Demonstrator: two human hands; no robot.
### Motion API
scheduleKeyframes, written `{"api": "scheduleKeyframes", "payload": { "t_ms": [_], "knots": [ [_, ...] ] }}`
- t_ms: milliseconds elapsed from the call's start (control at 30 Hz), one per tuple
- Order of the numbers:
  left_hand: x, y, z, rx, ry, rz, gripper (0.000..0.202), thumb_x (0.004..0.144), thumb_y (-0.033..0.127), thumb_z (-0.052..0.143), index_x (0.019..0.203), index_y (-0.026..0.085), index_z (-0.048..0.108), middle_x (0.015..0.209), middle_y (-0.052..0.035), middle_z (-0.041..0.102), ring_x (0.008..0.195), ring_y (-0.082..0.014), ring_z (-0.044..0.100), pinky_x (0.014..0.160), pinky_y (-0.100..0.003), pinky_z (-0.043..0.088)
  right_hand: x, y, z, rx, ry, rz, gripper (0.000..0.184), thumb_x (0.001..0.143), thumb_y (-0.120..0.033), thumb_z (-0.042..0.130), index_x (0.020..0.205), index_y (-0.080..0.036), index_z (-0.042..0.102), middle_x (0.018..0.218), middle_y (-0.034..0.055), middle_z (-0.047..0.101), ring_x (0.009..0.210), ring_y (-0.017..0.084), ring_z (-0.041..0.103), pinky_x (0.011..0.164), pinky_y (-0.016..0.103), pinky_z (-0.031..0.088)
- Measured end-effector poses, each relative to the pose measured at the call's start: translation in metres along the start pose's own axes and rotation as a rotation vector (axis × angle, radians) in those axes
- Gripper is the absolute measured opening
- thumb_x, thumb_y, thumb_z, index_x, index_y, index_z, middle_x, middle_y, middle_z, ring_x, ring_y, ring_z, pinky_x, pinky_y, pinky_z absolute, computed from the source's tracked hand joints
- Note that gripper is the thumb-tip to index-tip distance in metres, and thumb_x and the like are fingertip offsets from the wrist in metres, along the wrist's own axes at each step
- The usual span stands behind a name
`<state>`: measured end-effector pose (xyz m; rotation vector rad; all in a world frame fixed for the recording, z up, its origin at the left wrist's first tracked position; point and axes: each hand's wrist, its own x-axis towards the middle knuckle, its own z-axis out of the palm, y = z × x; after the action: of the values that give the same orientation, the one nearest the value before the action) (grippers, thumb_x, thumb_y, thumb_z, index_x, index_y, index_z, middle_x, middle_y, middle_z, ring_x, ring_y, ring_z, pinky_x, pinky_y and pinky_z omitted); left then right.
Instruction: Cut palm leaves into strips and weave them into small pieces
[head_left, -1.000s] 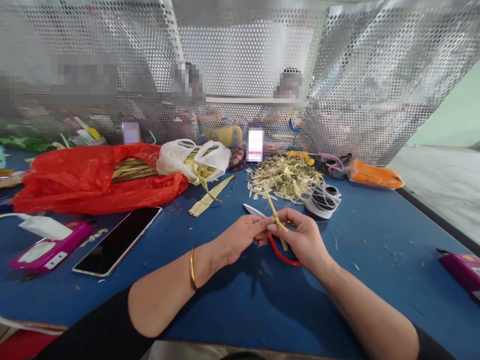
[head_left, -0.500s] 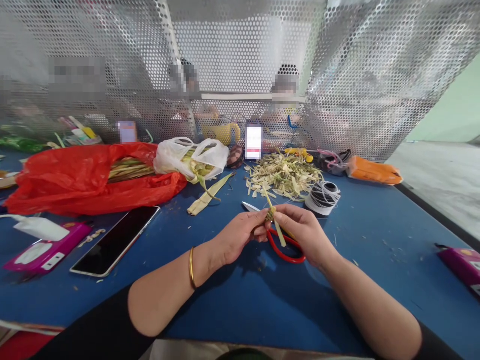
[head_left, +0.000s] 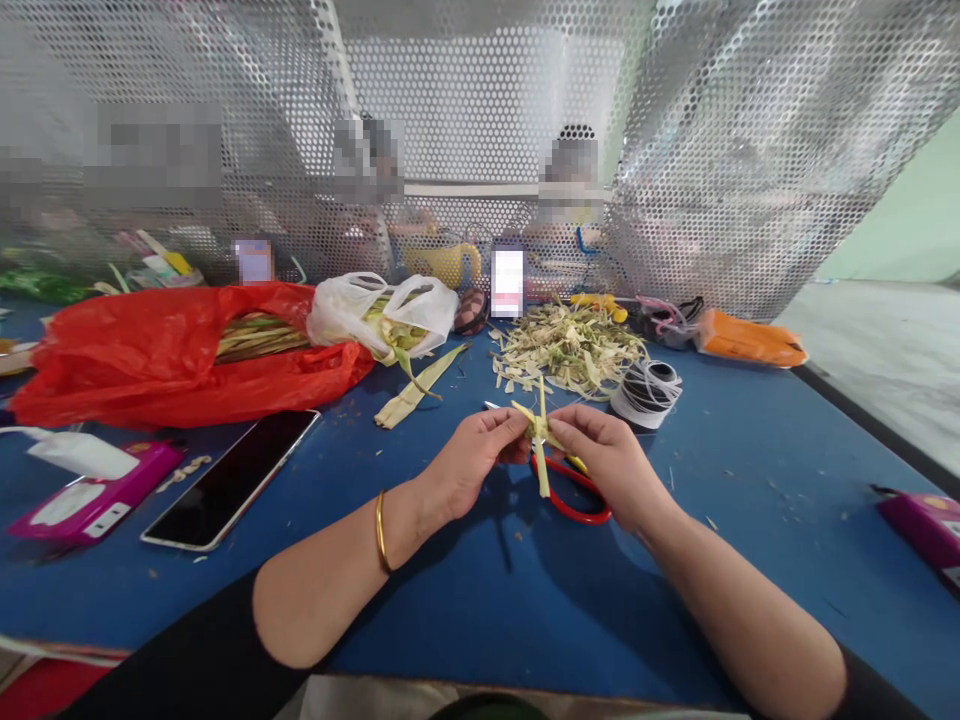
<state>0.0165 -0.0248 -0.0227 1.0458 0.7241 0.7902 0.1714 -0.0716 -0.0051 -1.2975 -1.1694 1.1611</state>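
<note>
Between my two hands is a small woven piece of pale green-yellow leaf strips (head_left: 542, 468), with strip ends sticking out up and down. My left hand (head_left: 480, 455), with a gold bangle at the wrist, pinches its left side. The fingers of my right hand (head_left: 607, 455) are closed on its right side. Just below and behind the piece lie scissors with red handles (head_left: 581, 515), partly hidden by my hands; a blade tip shows left of the piece. Beyond my right hand stands a spool of white cord (head_left: 646, 396).
A pile of leaf scraps (head_left: 566, 350) lies behind the hands. To the left are a red plastic bag (head_left: 150, 345), a white bag (head_left: 345, 315), a loose leaf (head_left: 420, 390), a phone (head_left: 232, 480) and a purple power strip (head_left: 135, 490). An orange packet (head_left: 750, 340) lies right. Perforated metal (head_left: 480, 100) closes the back.
The woven piece has turned in my fingers, so its long strip now stands nearly upright and a side strip shows at the left. My hands have moved only slightly.
</note>
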Motion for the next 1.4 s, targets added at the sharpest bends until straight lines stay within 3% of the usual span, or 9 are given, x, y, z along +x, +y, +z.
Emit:
{"api": "scheduleKeyframes", "payload": {
  "t_ms": [133,333,433,567,800,1033,1133,1233,1400],
  "knots": [
    [0.003,-0.002,-0.002,0.021,0.081,0.024,0.034,0.07,0.048,0.073,0.07,0.015,0.065,0.068,0.0001,0.058,0.064,-0.0108,0.05,0.068,-0.025,0.043,-0.001,0.003,0.001,-0.13,-0.078,-0.043,0.03,0.079,-0.046,0.065,0.074,-0.017,0.062,0.062,-0.0017,0.059,0.059,0.012,0.052,0.06,0.025,0.043],
    [0.001,0.006,-0.001,0.274,0.35,0.227,0.014,0.072,0.03,0.066,0.075,0.017,0.072,0.077,-0.0012,0.066,0.079,-0.0156,0.054,0.074,-0.025,0.041,-0.003,0.007,0.0,-0.422,0.086,-0.188,0.025,0.085,-0.041,0.056,0.073,-0.019,0.061,0.058,-0.003,0.053,0.054,0.012,0.042,0.051,0.024,0.031],
    [-0.003,0.009,0.003,0.218,0.226,0.168,0.016,0.071,0.024,0.064,0.08,0.016,0.074,0.078,-0.0022,0.068,0.078,-0.0162,0.057,0.074,-0.026,0.044,-0.004,0.007,0.0,-0.552,0.089,-0.256,0.023,0.087,-0.036,0.053,0.073,-0.02,0.062,0.061,-0.0017,0.056,0.057,0.013,0.046,0.053,0.024,0.033],
    [-0.005,0.004,0.006,0.148,0.079,0.058,0.028,0.07,0.031,0.072,0.092,0.013,0.074,0.072,-0.0026,0.066,0.066,-0.0141,0.056,0.067,-0.027,0.045,-0.005,0.008,0.001,-0.649,0.034,-0.347,0.019,0.088,-0.028,0.051,0.075,-0.021,0.063,0.071,0.0011,0.065,0.065,0.015,0.054,0.06,0.025,0.038],
    [-0.001,-0.003,0.002,0.256,0.142,0.145,0.028,0.075,0.034,0.071,0.094,0.013,0.074,0.065,-0.0012,0.065,0.054,-0.0113,0.053,0.057,-0.024,0.044,-0.008,0.011,0.002,-0.856,0.021,-0.375,0.031,0.093,-0.033,0.046,0.066,-0.021,0.055,0.064,0.0006,0.058,0.058,0.014,0.049,0.054,0.025,0.032],
    [0.002,-0.006,0.0,0.368,0.119,0.185,0.023,0.075,0.031,0.069,0.09,0.015,0.076,0.078,-0.0049,0.071,0.064,-0.0164,0.061,0.06,-0.026,0.049,-0.011,0.01,0.009,-0.753,-0.067,-0.456,0.032,0.091,-0.028,0.047,0.06,-0.021,0.051,0.06,-0.0002,0.056,0.053,0.012,0.043,0.052,0.026,0.031],
    [0.005,-0.005,-0.003,0.358,0.109,0.179,0.022,0.075,0.032,0.069,0.088,0.015,0.076,0.078,-0.005,0.071,0.061,-0.0154,0.06,0.059,-0.027,0.049,-0.009,0.013,0.009,-0.676,-0.06,-0.353,0.035,0.093,-0.036,0.046,0.062,-0.021,0.053,0.057,-0.001,0.054,0.054,0.013,0.046,0.052,0.025,0.032],
    [0.006,-0.003,-0.003,0.341,0.1,0.171,0.025,0.078,0.035,0.066,0.09,0.015,0.075,0.07,-0.0033,0.068,0.054,-0.013,0.056,0.055,-0.025,0.046,-0.004,0.016,0.004,-0.591,0.045,-0.215,0.042,0.091,-0.05,0.046,0.061,-0.021,0.052,0.053,-0.0023,0.049,0.053,0.012,0.043,0.049,0.024,0.031],
    [0.001,-0.001,0.001,0.348,-0.028,0.102,0.033,0.081,0.037,0.062,0.101,0.013,0.073,0.059,-0.0008,0.062,0.05,-0.0118,0.053,0.053,-0.024,0.043,0.005,0.016,-0.003,-0.268,0.146,-0.122,0.042,0.076,-0.061,0.063,0.07,-0.02,0.055,0.056,-0.0031,0.051,0.051,0.012,0.045,0.049,0.024,0.036]
  ]
}}
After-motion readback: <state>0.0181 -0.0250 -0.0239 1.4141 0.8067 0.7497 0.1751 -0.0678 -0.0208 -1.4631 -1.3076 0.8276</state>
